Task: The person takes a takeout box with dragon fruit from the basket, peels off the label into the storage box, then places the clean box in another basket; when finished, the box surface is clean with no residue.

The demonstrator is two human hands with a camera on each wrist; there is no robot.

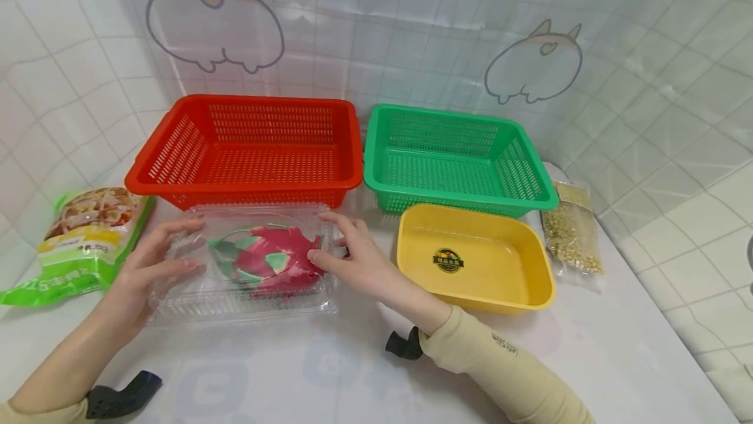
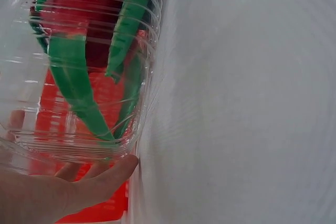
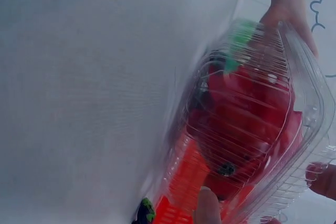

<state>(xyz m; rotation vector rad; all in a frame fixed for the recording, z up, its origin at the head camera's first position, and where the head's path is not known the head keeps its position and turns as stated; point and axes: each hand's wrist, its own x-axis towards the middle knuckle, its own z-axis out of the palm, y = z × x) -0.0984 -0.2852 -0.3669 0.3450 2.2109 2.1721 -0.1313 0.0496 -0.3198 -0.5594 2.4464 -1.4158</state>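
Note:
A clear plastic clamshell box (image 1: 235, 306) lies on the white table with its lid down. Through the plastic shows a dragon fruit (image 1: 279, 257), pink-red with green leaf-like scales. My left hand (image 1: 150, 264) grips the box's left end, thumb on top and fingers toward the back corner. At the opposite end my right hand (image 1: 359, 257) holds the box, its thumb across the lid above the fruit. In the right wrist view, a dark thing with a green top (image 3: 147, 211) sits beyond the box, mostly cut off.
Behind the box stands a red basket (image 1: 270, 166), with a green basket (image 1: 441, 172) beside it. A yellow tray (image 1: 488, 260) with a label sits right of my right hand. A green food bag (image 1: 88, 234) lies far left, a bag of grains (image 1: 570, 231) far right.

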